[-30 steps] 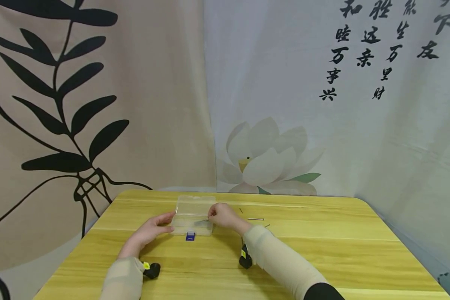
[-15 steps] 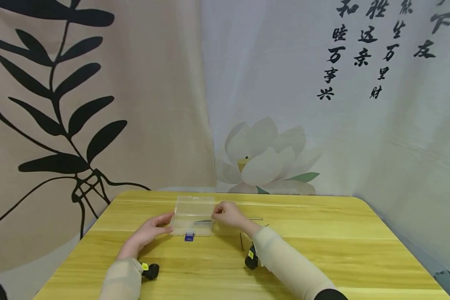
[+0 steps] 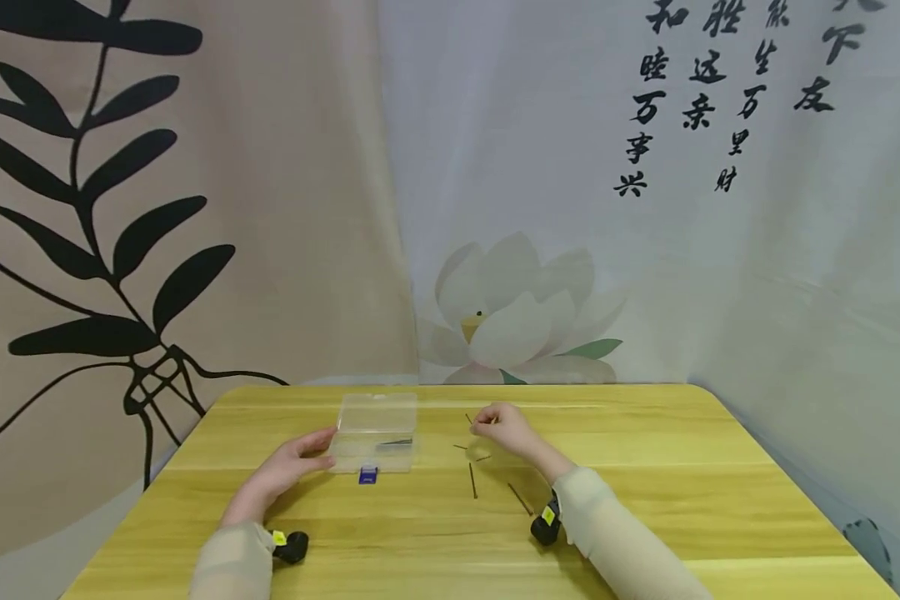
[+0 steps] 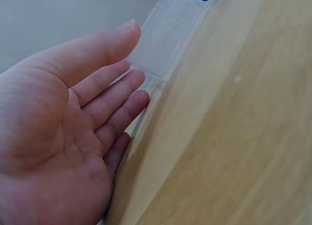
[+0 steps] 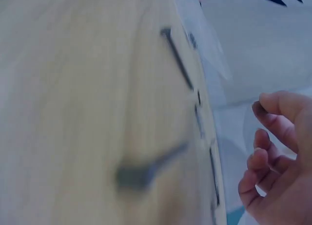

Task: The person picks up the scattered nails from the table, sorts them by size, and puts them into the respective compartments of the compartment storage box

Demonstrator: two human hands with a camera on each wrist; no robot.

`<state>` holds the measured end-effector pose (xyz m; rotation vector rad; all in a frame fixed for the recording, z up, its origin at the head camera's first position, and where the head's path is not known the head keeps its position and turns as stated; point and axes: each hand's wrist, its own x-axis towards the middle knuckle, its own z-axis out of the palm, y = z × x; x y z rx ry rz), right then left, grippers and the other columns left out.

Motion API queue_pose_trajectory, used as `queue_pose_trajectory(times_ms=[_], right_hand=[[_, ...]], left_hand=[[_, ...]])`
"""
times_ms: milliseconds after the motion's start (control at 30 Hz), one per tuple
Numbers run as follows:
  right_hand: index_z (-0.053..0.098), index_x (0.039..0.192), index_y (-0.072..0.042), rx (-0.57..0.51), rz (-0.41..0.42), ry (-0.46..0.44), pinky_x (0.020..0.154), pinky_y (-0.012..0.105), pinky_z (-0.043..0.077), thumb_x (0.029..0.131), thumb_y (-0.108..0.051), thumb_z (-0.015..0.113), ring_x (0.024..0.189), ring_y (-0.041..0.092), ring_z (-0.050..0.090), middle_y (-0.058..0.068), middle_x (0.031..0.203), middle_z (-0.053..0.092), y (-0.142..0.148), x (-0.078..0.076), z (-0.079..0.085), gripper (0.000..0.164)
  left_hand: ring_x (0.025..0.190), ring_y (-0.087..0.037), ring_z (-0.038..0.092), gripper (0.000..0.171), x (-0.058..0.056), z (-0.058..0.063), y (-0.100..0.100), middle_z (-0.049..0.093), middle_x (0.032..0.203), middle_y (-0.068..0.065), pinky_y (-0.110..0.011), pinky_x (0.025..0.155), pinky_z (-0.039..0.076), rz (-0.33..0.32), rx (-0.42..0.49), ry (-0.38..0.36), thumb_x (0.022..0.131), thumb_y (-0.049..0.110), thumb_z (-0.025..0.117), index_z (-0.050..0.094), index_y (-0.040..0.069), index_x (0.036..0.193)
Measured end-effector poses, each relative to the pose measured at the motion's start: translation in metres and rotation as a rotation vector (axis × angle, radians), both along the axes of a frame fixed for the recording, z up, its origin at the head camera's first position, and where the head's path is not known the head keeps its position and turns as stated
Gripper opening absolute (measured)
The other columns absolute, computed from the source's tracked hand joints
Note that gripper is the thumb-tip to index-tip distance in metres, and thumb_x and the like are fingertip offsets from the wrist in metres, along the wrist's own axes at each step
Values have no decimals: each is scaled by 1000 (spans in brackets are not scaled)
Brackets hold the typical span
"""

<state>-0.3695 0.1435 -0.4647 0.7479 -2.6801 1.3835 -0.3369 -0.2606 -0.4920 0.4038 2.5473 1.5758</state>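
Note:
An open clear plastic box [image 3: 378, 412] with a blue latch [image 3: 367, 476] stands on the table. Inside its front part lie several thin dark pieces [image 3: 396, 442], too small to tell apart. At the box's left end my left hand [image 3: 296, 460] rests with fingers straight, thumb in front and fingertips behind. My right hand [image 3: 513, 431] hovers right of the box, over several scattered headed fasteners, nails or screws [image 3: 473, 481]. In the right wrist view its thumb and forefinger [image 5: 273, 105] come together with nothing visible between them. One fastener [image 5: 178, 59] shows a flat head there.
The wooden table [image 3: 390, 550] ends at a fabric backdrop with printed leaves and a lotus. Another fastener [image 3: 520, 498] lies close to the right wrist camera [image 3: 545, 525]. The left wrist camera [image 3: 292, 547] hangs beside the left sleeve.
My right hand has left the box's right edge and moved right, above the loose fasteners. Dark thin pieces lie in the box. The left hand has stayed at the box; the head view has turned slightly.

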Motion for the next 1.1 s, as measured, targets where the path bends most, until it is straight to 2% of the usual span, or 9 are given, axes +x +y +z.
queue_pose_trajectory(times_ms=[267, 500, 667, 900, 1100], right_hand=[[74, 91, 0, -26, -97, -21, 64, 31, 47, 94, -13, 63, 75, 14, 55, 6, 93, 70, 45, -3, -11, 17], [73, 97, 3, -79, -144, -121, 65, 28, 45, 92, -10, 66, 78, 16, 54, 9, 96, 70, 70, -11, -15, 15], [74, 100, 0, -32, -150, -156, 67, 30, 45, 88, -11, 70, 82, 16, 54, 8, 101, 70, 77, -17, -17, 16], [76, 103, -5, 22, -118, -211, 88, 42, 50, 84, -12, 76, 103, 24, 61, 7, 105, 72, 76, -20, -17, 20], [78, 98, -7, 53, -140, -227, 96, 46, 45, 82, -11, 77, 105, 25, 62, 5, 101, 72, 71, -21, -15, 17]], left_hand=[[134, -43, 33, 65, 3, 4, 1, 36, 149, -24, -60, 108, 25, -1, -1, -20, 93, 22, 66, 38, 3, 148], [135, -43, 33, 65, 4, 6, 3, 36, 149, -23, -60, 108, 25, 5, 2, -31, 93, 22, 67, 38, 4, 148], [135, -43, 33, 66, 4, 6, 3, 35, 150, -23, -60, 108, 25, 7, 6, -39, 93, 23, 67, 38, 4, 148], [135, -43, 32, 67, 4, 4, 3, 35, 150, -24, -61, 108, 24, 10, 1, -48, 93, 24, 67, 37, 4, 149], [136, -44, 31, 66, 3, 4, 3, 33, 151, -24, -61, 108, 24, 5, 9, -61, 93, 23, 66, 36, 5, 149]])
